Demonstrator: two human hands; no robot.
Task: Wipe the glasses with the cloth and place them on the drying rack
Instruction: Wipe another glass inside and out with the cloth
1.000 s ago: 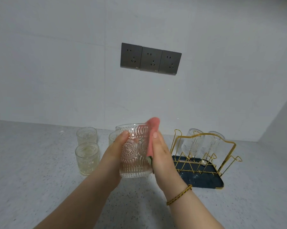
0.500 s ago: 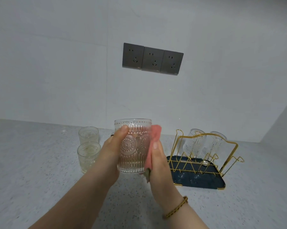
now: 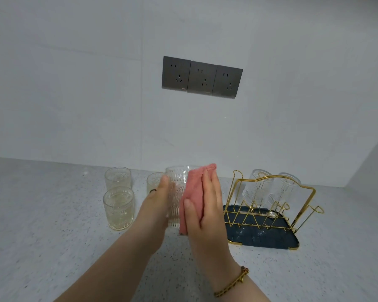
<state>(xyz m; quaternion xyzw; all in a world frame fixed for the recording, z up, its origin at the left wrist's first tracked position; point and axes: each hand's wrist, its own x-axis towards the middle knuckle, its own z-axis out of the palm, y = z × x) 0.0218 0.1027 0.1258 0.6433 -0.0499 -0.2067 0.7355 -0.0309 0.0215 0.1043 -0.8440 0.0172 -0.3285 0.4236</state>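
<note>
An embossed clear glass [image 3: 176, 192] is held upright above the counter by my left hand [image 3: 156, 205], which grips its left side. My right hand [image 3: 206, 208] presses a pink cloth [image 3: 193, 192] flat against the glass's right and front side. Three more glasses stand at the left: a near glass [image 3: 118, 208], a far glass [image 3: 117, 177] and a glass behind my left hand [image 3: 153, 182], partly hidden. The gold wire drying rack [image 3: 270, 205] on a dark blue tray [image 3: 268, 238] stands to the right, with two glasses upside down on it [image 3: 256, 188] [image 3: 283, 190].
The speckled grey counter [image 3: 53, 247] runs to a white wall with three dark sockets [image 3: 202, 77]. A side wall [image 3: 375, 162] closes the right corner behind the rack. A beaded bracelet [image 3: 231, 284] circles my right wrist.
The cloth has slid round from the glass's right side onto its front, with my right hand flatter over it. The glass stays held at about the same place.
</note>
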